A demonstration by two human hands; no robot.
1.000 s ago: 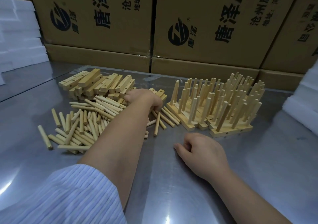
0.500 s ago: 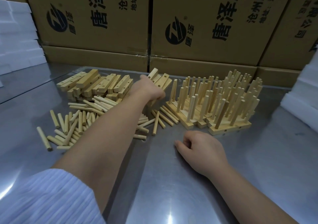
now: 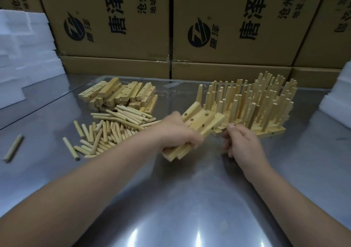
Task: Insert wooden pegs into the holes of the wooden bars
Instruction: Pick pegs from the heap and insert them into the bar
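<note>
Bars (image 3: 201, 120) fan outward from grip of left hand (image 3: 178, 135).

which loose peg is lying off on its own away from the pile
The lone peg at the far left of the steel table. It lies by itself, well clear of the peg pile, where the other loose pegs crowd together.

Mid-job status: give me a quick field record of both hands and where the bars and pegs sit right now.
left hand: grips a bundle of bars, holes empty
right hand: fingers curled beside the bundle's end; contents unclear
loose pegs: pile left of the hands
spare bars: stack behind the loose pegs
pegged bars: cluster at right, pegs upright
stray peg: far left, alone
</note>
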